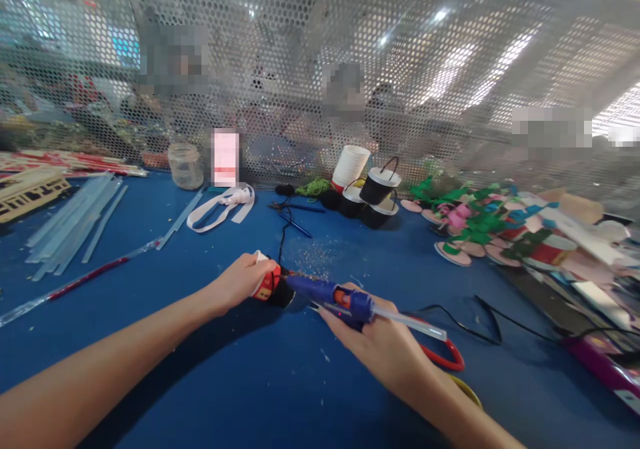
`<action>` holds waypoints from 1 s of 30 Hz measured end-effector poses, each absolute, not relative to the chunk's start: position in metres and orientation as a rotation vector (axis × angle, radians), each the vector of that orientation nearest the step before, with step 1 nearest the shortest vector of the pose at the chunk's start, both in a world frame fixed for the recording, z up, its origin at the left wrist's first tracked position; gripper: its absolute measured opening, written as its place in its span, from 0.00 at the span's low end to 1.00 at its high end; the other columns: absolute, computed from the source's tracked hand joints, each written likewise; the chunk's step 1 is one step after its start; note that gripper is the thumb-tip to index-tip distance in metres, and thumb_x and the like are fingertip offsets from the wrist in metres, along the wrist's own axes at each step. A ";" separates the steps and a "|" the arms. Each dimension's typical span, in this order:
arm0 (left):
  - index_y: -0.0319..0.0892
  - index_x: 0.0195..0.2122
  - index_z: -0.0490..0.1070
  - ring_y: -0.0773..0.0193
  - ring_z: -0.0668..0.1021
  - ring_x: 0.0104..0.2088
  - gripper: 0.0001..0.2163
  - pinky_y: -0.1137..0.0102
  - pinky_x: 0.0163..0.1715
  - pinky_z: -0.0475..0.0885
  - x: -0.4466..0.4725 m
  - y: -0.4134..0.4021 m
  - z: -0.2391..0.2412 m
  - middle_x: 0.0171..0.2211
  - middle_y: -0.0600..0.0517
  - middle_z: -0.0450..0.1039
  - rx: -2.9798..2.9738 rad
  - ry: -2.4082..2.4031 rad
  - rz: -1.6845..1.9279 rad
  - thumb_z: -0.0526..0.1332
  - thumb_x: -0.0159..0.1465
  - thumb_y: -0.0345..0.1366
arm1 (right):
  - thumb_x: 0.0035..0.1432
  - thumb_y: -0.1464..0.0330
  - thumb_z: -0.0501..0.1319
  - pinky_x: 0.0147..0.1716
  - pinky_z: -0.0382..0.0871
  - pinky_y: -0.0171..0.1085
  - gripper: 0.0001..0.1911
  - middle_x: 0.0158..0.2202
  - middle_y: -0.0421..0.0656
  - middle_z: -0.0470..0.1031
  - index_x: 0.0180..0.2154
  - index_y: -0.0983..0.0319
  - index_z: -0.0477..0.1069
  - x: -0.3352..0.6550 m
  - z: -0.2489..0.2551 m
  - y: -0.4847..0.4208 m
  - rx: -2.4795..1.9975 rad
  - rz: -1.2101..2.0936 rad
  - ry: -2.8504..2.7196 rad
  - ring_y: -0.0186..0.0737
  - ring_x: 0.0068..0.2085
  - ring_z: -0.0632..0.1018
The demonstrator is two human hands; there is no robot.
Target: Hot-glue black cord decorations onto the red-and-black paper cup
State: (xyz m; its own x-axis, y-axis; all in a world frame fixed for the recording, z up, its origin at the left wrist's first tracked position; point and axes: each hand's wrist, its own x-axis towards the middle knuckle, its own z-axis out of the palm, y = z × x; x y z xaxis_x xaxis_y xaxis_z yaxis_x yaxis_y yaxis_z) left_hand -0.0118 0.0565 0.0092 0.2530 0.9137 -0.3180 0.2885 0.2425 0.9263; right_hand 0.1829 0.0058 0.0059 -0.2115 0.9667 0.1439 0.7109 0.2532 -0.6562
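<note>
In the middle of the head view my left hand (243, 281) is closed around a small red paper cup (270, 283) lying tilted, with black yarn (283, 295) wrapped round part of it. A strand of that yarn runs back across the table. My right hand (380, 335) grips a blue hot glue gun (320, 290), a clear glue stick (410, 321) jutting from its rear. The gun's nozzle points left and meets or nearly meets the cup; actual contact cannot be made out. Scissors with red handles (445, 354) lie partly under my right wrist.
Glue sticks (75, 219) lie at left, near a glass jar (185, 166) and white ribbon (220, 210). Stacked paper cups (351, 164) and black-wrapped cups (380, 185) stand at the back. Craft pieces (475, 225) crowd the right, above a black cord (493, 322). Perforated mesh (280, 49) rises behind.
</note>
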 end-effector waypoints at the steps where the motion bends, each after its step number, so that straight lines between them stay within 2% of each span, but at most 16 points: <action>1: 0.36 0.22 0.67 0.69 0.65 0.18 0.13 0.73 0.21 0.56 -0.012 0.057 0.009 0.17 0.54 0.64 1.296 1.282 0.647 0.52 0.51 0.42 | 0.49 0.61 0.53 0.23 0.63 0.37 0.08 0.21 0.41 0.69 0.25 0.56 0.66 0.183 0.006 0.006 -1.519 0.617 -1.999 0.39 0.22 0.70; 6: 0.37 0.21 0.66 0.69 0.64 0.18 0.12 0.73 0.19 0.55 -0.013 0.058 0.007 0.16 0.55 0.63 1.320 1.278 0.658 0.52 0.50 0.42 | 0.50 0.63 0.53 0.20 0.60 0.35 0.08 0.19 0.39 0.67 0.24 0.58 0.65 0.184 0.008 0.003 -1.488 0.571 -2.039 0.35 0.19 0.67; 12: 0.37 0.20 0.65 0.70 0.63 0.17 0.12 0.73 0.19 0.55 -0.013 0.058 0.006 0.16 0.55 0.61 1.341 1.282 0.649 0.51 0.50 0.42 | 0.51 0.65 0.53 0.21 0.60 0.31 0.08 0.20 0.38 0.66 0.24 0.60 0.62 0.186 0.007 -0.002 -1.437 0.550 -2.063 0.32 0.21 0.67; 21: 0.38 0.22 0.64 0.68 0.65 0.19 0.13 0.72 0.22 0.57 -0.011 0.058 0.005 0.17 0.55 0.62 1.318 1.354 0.634 0.51 0.51 0.43 | 0.52 0.68 0.53 0.17 0.56 0.28 0.09 0.17 0.34 0.60 0.21 0.60 0.59 0.183 0.020 -0.011 -1.402 0.397 -2.188 0.28 0.17 0.62; 30: 0.38 0.21 0.63 0.69 0.64 0.20 0.12 0.73 0.21 0.57 -0.008 0.057 0.009 0.17 0.55 0.61 1.275 1.357 0.633 0.51 0.50 0.43 | 0.50 0.71 0.53 0.17 0.56 0.28 0.07 0.17 0.35 0.62 0.21 0.61 0.59 0.182 0.020 -0.012 -1.365 0.324 -2.207 0.28 0.17 0.63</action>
State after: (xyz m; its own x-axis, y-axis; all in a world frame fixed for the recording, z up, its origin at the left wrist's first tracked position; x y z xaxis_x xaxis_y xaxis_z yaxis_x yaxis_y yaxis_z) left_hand -0.0081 0.0573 0.0089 0.1967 0.9169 -0.3473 0.3228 0.2739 0.9060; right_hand 0.1821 -0.0124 0.0198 -0.3567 0.8837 0.3031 0.7592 0.4633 -0.4572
